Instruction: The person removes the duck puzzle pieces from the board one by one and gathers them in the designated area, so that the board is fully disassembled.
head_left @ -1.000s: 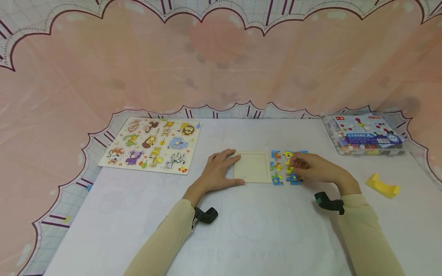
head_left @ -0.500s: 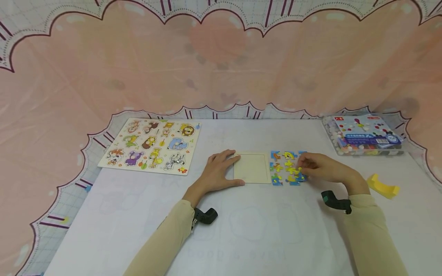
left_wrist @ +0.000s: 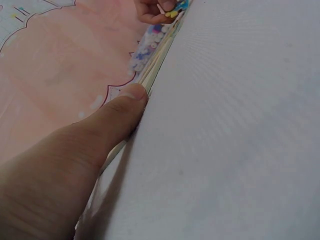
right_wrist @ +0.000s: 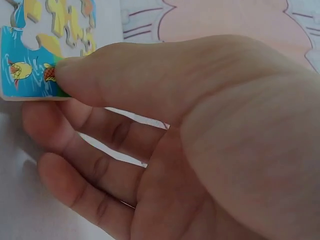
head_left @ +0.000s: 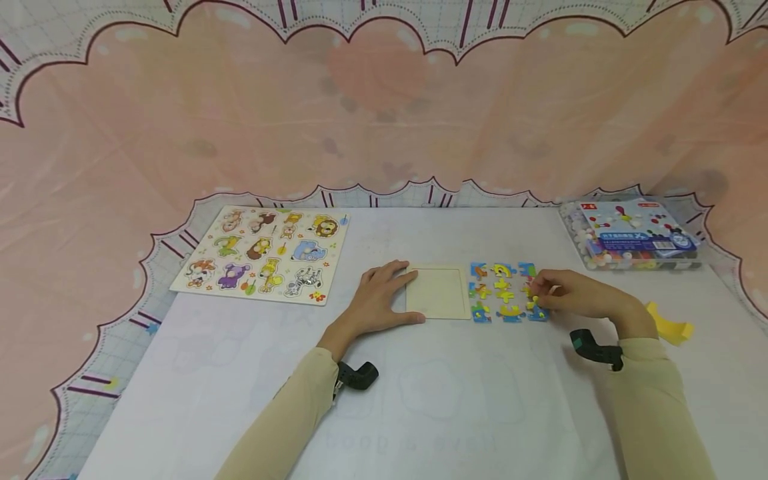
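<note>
In the head view, a shallow square wooden puzzle tray (head_left: pixel 440 295) lies bare on the white tabletop. My left hand (head_left: pixel 379 297) rests at its left side, thumb stretched along the lower edge and fingers at the upper left. Jigsaw pieces (head_left: pixel 503 285) in blue and yellow lie in spaced rows just right of the tray. At their right edge, my right hand (head_left: pixel 579 293) pinches a blue corner puzzle piece (right_wrist: pixel 20 67) printed with fish. The right wrist view shows the thumb on its top, with fingertips at its near edge.
An animal puzzle board (head_left: pixel 264 253) lies at the back left. A clear plastic box of beads (head_left: pixel 636 233) stands at the back right. Partly behind my right wrist is a curved yellow block (head_left: pixel 675 328). A patterned curtain hangs behind the table.
My right hand has moved to the right across the pieces, and the right column has separated from the middle one. The left hand and the tray have stayed in place.
</note>
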Tool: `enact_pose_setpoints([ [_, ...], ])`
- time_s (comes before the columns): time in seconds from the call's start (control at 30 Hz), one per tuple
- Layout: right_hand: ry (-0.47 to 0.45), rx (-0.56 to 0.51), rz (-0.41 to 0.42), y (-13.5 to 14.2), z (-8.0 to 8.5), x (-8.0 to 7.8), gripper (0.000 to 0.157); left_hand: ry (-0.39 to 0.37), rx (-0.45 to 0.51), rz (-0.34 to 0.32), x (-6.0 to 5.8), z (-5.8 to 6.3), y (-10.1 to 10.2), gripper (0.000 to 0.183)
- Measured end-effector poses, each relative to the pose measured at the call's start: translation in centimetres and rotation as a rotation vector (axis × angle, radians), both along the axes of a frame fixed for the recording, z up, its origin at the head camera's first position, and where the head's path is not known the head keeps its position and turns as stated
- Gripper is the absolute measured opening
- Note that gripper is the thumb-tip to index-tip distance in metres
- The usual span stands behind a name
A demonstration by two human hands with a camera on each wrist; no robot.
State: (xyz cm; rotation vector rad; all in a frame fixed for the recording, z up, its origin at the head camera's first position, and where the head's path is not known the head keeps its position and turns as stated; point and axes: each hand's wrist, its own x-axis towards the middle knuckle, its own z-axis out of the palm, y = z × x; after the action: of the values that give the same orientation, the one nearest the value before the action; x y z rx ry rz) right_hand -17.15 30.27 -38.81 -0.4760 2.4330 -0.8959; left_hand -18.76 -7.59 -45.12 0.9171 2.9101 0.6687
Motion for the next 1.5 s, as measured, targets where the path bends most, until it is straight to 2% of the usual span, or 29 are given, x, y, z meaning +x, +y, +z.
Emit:
enact_pose_setpoints([
  [0.43, -0.035, -0.004, -0.007, 0.76, -0.16, -0.34, 0.015, 0.008, -0.001, -0.004, -0.23, -0.05, 0.05, 0.086],
  [1.23, -0.024, 0.043, -0.029, 0.32, -0.34, -0.52, 0.017, -0.001, -0.001, 0.006, -0.15, -0.02, 0.08, 0.086],
  [1.5, 0.039, 0.071, -0.036, 0.59, -0.49, -0.46, 0.017, -0.001, -0.003, 0.009, -0.08, -0.04, 0.14, 0.086],
])
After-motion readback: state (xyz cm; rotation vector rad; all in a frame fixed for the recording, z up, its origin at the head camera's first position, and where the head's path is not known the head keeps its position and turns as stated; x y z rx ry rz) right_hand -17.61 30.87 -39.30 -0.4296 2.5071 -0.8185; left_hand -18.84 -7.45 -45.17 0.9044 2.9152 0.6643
